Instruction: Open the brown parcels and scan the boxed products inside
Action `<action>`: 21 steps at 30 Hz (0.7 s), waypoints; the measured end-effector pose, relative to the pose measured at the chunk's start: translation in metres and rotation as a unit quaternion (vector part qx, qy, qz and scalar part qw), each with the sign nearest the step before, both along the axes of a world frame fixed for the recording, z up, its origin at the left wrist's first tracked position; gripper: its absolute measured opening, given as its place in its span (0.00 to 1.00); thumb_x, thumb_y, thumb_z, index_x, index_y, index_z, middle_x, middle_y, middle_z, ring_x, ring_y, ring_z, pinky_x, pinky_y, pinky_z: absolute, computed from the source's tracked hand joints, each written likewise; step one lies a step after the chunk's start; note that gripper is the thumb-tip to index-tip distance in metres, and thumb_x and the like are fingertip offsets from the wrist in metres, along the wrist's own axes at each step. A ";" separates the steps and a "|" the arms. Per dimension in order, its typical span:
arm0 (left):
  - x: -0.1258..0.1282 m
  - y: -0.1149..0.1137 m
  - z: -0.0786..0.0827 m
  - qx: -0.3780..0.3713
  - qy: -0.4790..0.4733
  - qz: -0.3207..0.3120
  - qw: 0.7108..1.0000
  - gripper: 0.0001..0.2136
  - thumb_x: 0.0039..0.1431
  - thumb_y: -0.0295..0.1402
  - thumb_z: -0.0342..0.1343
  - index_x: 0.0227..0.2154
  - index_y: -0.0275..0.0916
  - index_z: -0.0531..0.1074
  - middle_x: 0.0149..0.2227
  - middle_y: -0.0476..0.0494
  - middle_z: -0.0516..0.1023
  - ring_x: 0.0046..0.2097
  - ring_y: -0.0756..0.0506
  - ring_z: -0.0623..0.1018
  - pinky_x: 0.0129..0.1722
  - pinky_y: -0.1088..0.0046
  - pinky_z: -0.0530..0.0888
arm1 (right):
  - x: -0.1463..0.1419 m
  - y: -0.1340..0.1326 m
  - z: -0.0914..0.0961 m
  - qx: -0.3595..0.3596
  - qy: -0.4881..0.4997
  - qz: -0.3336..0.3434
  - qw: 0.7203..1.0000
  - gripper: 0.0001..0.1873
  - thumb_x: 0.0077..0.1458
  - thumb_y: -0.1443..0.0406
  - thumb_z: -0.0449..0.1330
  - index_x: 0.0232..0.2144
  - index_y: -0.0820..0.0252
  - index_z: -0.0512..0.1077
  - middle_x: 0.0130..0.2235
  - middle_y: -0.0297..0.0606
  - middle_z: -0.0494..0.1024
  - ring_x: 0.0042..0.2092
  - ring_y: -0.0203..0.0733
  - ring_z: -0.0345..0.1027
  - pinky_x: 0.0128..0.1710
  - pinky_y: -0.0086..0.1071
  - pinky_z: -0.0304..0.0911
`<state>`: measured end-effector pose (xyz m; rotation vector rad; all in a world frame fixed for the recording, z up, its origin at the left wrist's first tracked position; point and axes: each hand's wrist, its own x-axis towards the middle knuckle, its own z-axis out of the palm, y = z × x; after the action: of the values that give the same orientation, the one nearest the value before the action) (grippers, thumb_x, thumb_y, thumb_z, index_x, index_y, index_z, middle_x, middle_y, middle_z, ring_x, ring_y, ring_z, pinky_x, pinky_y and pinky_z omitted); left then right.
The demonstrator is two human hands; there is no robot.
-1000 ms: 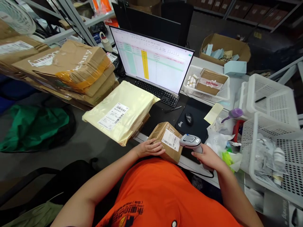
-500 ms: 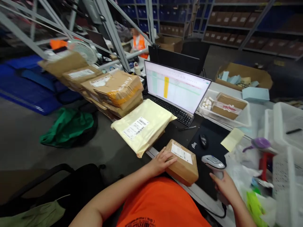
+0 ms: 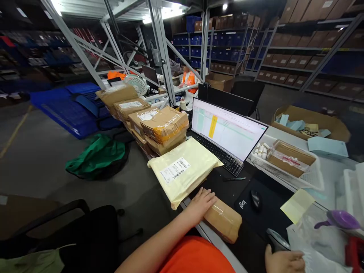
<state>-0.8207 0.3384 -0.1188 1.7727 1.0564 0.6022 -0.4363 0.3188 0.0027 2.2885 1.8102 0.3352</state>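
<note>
My left hand [image 3: 201, 204] rests flat on the left end of a small brown cardboard parcel [image 3: 224, 220] lying at the desk's near edge. Low at the right, my right hand [image 3: 284, 260] grips the handle of a grey barcode scanner [image 3: 277, 239], whose head lies on the black mouse mat [image 3: 264, 212]. A pale yellow mailer bag with a shipping label [image 3: 183, 170] sits just left of the parcel. Behind it stands a pile of brown parcels [image 3: 155, 127]. A lit monitor [image 3: 227, 129] shows a spreadsheet above a black keyboard [image 3: 218, 155].
A black mouse [image 3: 255, 199], a pen [image 3: 234, 179] and a yellow note [image 3: 297, 204] lie on the desk. White baskets [image 3: 287, 170] and an open carton [image 3: 309, 121] are at the right. A green bag [image 3: 96, 155] lies on the floor. A person in an orange vest [image 3: 188, 79] sits beyond.
The view has tilted up from the desk to the warehouse. The parcel now lies flat with its label out of sight. My right hand with the scanner has dropped to the lower right.
</note>
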 end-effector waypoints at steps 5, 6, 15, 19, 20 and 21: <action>0.018 -0.034 -0.008 0.147 0.089 0.115 0.978 0.24 0.63 0.24 0.54 0.62 0.38 0.64 0.63 0.30 0.67 0.66 0.38 0.65 0.64 0.51 0.67 | -0.042 0.067 -0.045 -0.031 0.022 0.125 0.991 0.37 0.57 0.55 0.51 0.64 0.72 0.61 0.59 0.67 0.64 0.58 0.70 0.62 0.55 0.58 0.60; 0.018 -0.039 -0.008 0.173 0.098 0.139 0.970 0.23 0.63 0.23 0.54 0.61 0.39 0.66 0.61 0.31 0.70 0.64 0.38 0.68 0.62 0.52 0.69 | -0.045 0.080 -0.057 -0.039 0.019 0.129 0.991 0.36 0.58 0.54 0.50 0.63 0.73 0.62 0.59 0.67 0.64 0.58 0.69 0.63 0.55 0.56 0.61; 0.003 -0.063 -0.017 0.171 0.110 0.227 0.952 0.16 0.67 0.26 0.50 0.55 0.41 0.71 0.49 0.41 0.80 0.52 0.43 0.78 0.53 0.64 0.78 | 0.001 0.104 -0.120 -0.046 -0.007 0.119 0.992 0.34 0.62 0.52 0.46 0.60 0.72 0.67 0.60 0.65 0.65 0.54 0.66 0.67 0.52 0.53 0.64; 0.008 -0.067 -0.022 0.143 0.101 0.217 0.960 0.22 0.62 0.27 0.56 0.59 0.40 0.67 0.52 0.38 0.78 0.55 0.40 0.76 0.55 0.60 0.78 | 0.004 0.103 -0.124 -0.070 0.023 0.137 0.988 0.33 0.63 0.53 0.44 0.59 0.70 0.68 0.62 0.63 0.64 0.58 0.65 0.64 0.54 0.52 0.64; 0.009 -0.066 -0.022 0.143 0.100 0.214 0.961 0.24 0.61 0.26 0.57 0.60 0.39 0.66 0.53 0.37 0.77 0.55 0.40 0.76 0.55 0.60 0.78 | 0.003 0.103 -0.124 -0.073 0.024 0.139 0.987 0.33 0.63 0.52 0.44 0.59 0.70 0.68 0.62 0.62 0.63 0.59 0.65 0.64 0.55 0.52 0.64; 0.009 -0.064 -0.021 0.143 0.100 0.213 0.961 0.24 0.60 0.26 0.57 0.60 0.39 0.66 0.53 0.36 0.77 0.55 0.40 0.76 0.55 0.59 0.78 | 0.003 0.103 -0.124 -0.076 0.024 0.140 0.987 0.33 0.64 0.52 0.43 0.60 0.69 0.68 0.62 0.62 0.63 0.59 0.65 0.63 0.55 0.53 0.64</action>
<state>-0.8117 0.2739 -0.1401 1.8918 1.5787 0.8874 -0.4337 0.4218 -0.1212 1.9596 2.1063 0.1773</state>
